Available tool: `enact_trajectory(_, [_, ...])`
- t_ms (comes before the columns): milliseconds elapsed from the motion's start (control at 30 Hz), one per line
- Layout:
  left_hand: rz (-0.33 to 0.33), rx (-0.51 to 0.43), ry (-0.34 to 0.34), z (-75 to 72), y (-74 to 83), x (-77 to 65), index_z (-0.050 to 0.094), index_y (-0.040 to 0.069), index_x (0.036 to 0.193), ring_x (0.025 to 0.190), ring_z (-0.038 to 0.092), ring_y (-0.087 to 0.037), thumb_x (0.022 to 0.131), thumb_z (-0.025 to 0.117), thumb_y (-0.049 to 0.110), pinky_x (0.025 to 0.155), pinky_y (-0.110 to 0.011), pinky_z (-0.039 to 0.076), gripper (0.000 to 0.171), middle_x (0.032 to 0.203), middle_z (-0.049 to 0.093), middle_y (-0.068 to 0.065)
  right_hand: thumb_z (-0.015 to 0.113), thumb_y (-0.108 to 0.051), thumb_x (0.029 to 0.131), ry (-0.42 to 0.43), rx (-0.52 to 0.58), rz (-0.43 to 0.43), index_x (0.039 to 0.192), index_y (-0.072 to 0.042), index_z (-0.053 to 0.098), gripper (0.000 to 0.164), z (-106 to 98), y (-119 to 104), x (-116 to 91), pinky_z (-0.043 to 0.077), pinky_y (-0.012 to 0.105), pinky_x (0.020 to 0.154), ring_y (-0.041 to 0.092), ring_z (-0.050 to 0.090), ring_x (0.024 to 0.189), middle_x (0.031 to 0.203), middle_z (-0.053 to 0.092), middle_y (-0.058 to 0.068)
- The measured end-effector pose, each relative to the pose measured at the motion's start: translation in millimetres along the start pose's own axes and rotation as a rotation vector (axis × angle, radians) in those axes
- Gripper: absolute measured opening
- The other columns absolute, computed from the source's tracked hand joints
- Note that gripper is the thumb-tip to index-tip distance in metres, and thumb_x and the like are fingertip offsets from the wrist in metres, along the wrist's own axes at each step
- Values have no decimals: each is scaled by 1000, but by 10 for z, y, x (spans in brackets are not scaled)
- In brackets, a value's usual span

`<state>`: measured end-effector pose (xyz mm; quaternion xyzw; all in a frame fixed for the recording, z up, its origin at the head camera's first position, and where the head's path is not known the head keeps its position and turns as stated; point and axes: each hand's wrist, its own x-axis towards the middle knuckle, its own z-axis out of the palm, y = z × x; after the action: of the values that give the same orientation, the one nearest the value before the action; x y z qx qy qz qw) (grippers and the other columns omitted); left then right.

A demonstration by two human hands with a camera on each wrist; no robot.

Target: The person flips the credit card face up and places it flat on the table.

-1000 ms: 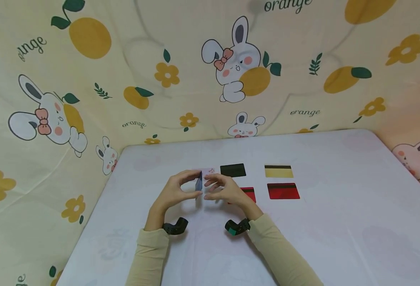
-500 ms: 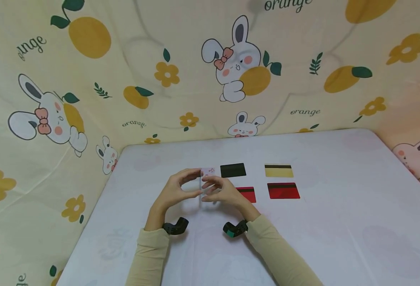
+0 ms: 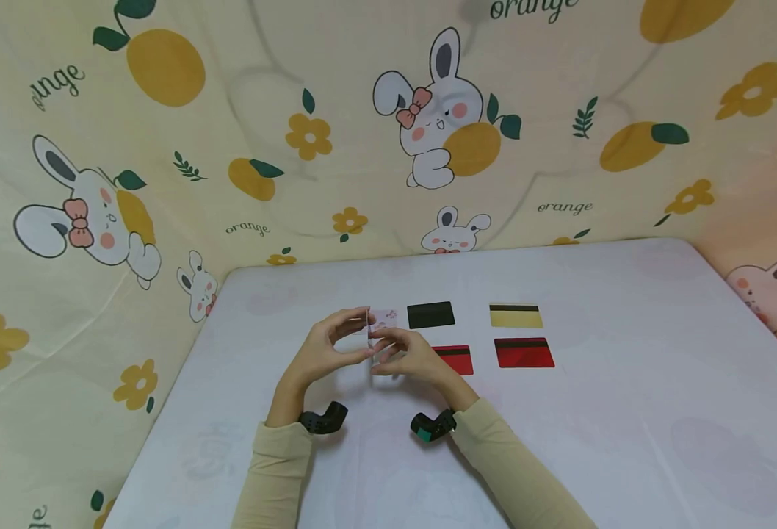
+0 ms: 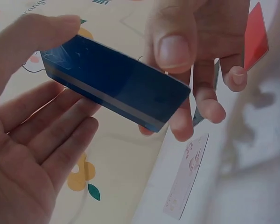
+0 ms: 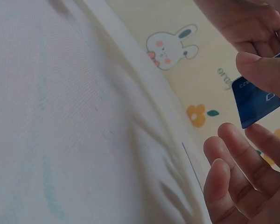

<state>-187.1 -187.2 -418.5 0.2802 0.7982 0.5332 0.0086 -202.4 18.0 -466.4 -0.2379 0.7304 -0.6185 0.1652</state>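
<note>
Left wrist: my left hand point(image 4: 32, 140) pinches the blue card point(image 4: 112, 84), right hand point(image 4: 200, 51) pinching too — light, even pressure should prevent bending.

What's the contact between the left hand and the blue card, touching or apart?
Touching. The left wrist view shows it: the left hand's thumb lies on one end of the blue card, fingers at the opposite edge.

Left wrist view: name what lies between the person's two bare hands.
A glossy dark-blue rectangular card lies between the left hand, which grips it, and the right hand, as the left wrist view shows.
</note>
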Motion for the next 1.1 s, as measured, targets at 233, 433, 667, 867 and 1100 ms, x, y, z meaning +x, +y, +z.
enact_trajectory(233, [14,-5,8,-4,-4,3,48,0,136,125,55,-38,79,75,0,107,-36,44,63,128,59,-23,77,-4,75,10,2,4,127,6,54,57,-3,-4,-1,49,21,65,9,61,78,109,63,30])
enact_trajectory(433, [20,10,11,-11,-18,0,48,1,137,124,56,-34,78,76,0,107,-30,45,64,128,60,-23,77,-5,76,7,-16,-14,125,6,56,54,-16,15,4,49,20,66,9,60,78,107,63,29])
enact_trajectory(667, [-12,18,9,-41,-1,-19,47,3,138,126,55,-35,80,75,2,107,-32,44,64,131,59,-21,78,-5,75,19,-43,-4,125,6,57,55,-29,15,1,48,19,66,11,59,79,104,64,28])
enact_trajectory(867, [-29,30,22,-65,21,-32,48,2,137,126,55,-36,83,72,4,107,-39,43,60,134,57,-20,78,-6,74,26,-46,16,126,5,57,57,-52,14,-1,48,20,63,11,58,79,103,64,27])
enact_trajectory(1100, [-27,44,26,-80,13,-37,50,2,135,123,57,-35,82,73,4,106,-40,45,57,133,58,-20,79,-5,73,34,-33,32,126,4,57,58,-67,-19,-15,47,19,63,9,58,77,102,64,27])
